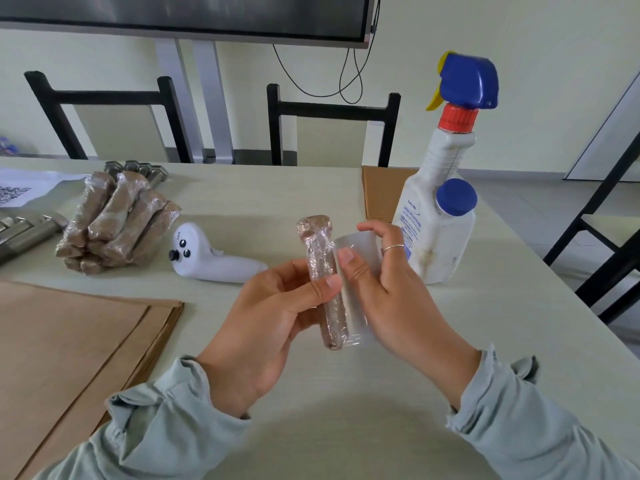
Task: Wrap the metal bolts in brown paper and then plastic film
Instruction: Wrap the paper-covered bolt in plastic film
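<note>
Bare bolts (29,228), a pile of wrapped bolts (116,223) and a white controller (211,259) lie left. The left hand (273,317) pinches the wrapped bolt (323,282) above the table (346,393); the right hand (384,289) grips, apparently, clear film (356,317). A spray bottle (440,202) stands right.

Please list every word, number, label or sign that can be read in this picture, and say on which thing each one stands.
"560", as far as it can be read: small dark digits on the white handheld controller.
White spray bottle with blue trigger: blue label print, too small and blurred to read.
White paper sheet at the table's left edge: a QR-like code, no legible words.
Nothing else shows text.
</note>
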`<state>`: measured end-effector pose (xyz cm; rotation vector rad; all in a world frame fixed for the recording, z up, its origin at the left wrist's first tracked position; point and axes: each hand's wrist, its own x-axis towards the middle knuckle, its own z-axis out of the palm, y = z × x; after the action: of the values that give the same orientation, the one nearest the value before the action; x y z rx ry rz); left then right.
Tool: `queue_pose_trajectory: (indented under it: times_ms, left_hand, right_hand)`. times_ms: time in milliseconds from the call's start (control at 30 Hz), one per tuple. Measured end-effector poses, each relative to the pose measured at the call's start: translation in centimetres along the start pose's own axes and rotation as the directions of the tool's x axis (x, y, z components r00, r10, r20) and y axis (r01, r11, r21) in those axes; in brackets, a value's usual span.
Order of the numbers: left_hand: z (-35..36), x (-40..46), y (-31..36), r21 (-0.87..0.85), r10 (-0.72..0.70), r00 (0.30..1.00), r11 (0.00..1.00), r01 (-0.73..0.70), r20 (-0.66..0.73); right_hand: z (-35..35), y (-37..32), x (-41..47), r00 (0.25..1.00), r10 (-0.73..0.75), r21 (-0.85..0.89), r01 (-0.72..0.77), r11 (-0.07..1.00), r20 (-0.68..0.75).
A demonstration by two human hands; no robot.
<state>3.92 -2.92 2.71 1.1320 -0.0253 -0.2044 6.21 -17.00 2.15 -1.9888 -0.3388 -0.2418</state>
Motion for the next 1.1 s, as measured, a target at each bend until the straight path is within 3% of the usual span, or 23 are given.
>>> queue_pose_trajectory:
  times_ms: [100, 267, 600, 700, 800, 900, 1000, 1100]
  left_hand:
    - [-0.2, 0.0, -0.1, -0.003, -0.028, 1.000, 1.000, 0.028, 0.010]
    - [-0.5, -0.1, -0.1, 0.104, 0.002, 0.999, 0.995, 0.002, -0.036]
    - [0.2, -0.8, -0.3, 0.237, 0.162, 0.986, 0.960, -0.146, -0.049]
    - [0.0, -1.0, -0.1, 0.247, 0.202, 0.979, 0.949, -0.196, 0.002]
    - [0.1, -1.6, 0.6, 0.292, 0.318, 0.941, 0.895, -0.338, 0.116]
    - [-0.1, -1.4, 1.0, 0.131, 0.297, 0.947, 0.941, -0.312, 0.123]
    - [-0.3, -0.7, 0.8, -0.109, 0.152, 0.988, 0.982, -0.156, -0.037]
    - [-0.4, -0.1, 0.8, -0.215, 0.058, 0.989, 0.973, -0.087, -0.135]
  right_hand:
    - [-0.2, -0.2, -0.1, 1.000, -0.008, 0.015, 0.008, 1.000, 0.008]
    - [-0.7, -0.2, 0.2, 0.986, 0.110, 0.079, -0.120, 0.990, 0.128]
    - [-1.1, -0.1, -0.1, 0.992, 0.107, 0.072, -0.112, 0.991, 0.073]
    - [-1.1, 0.1, 0.1, 0.990, 0.116, 0.090, -0.123, 0.988, 0.080]
    - [-1.7, 0.2, 0.7, 0.984, 0.175, 0.153, -0.176, 0.972, 0.023]
    - [-1.2, -0.4, 0.3, 1.000, 0.003, 0.086, -0.001, 0.996, -0.024]
    - [-0.5, -0.9, 0.2, 0.989, -0.120, 0.021, 0.122, 0.992, -0.086]
    - [-0.1, -1.2, 0.0, 0.963, -0.236, -0.035, 0.234, 0.972, -0.132]
